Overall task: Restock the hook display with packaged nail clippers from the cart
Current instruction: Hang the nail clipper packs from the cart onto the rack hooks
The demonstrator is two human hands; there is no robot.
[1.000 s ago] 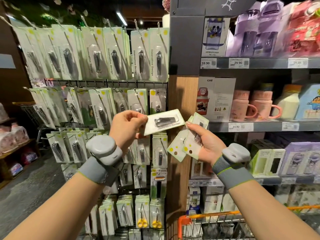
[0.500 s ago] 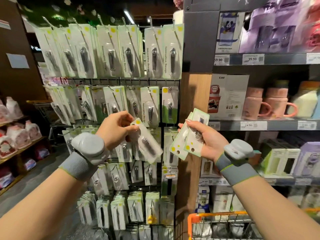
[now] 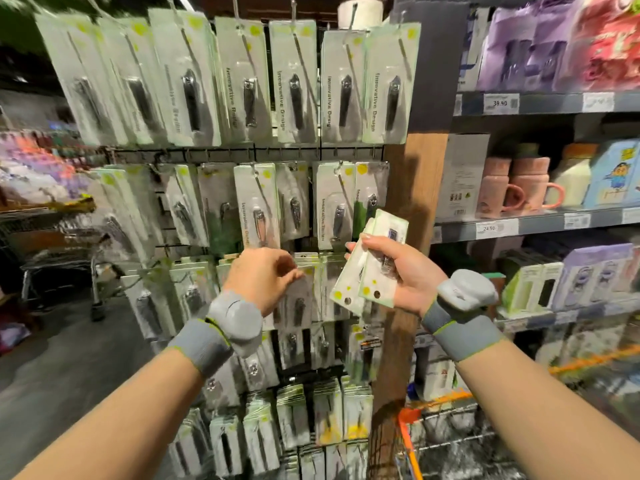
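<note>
The hook display (image 3: 256,155) is a black wire grid hung with rows of green-and-white nail clipper packages. My left hand (image 3: 265,277) is at the third row, fingers pinched on the top of one nail clipper package (image 3: 299,299) that hangs upright against the packages there. Whether it sits on a hook is hidden by my fingers. Just to the right, my right hand (image 3: 407,277) holds a small stack of packages (image 3: 369,263), tilted, hole ends pointing down. The wire cart (image 3: 446,427) with an orange rim is at the bottom right.
A wooden post (image 3: 414,188) borders the display on the right. Past it, shelves (image 3: 540,223) carry pink mugs, boxes and price tags. Another metal cart (image 3: 59,251) stands on the grey floor at the left. The view is motion-blurred.
My left hand turned its package from lying sideways to upright and brought it down to the third row. My right hand kept its stack. The display is nearer in view.
</note>
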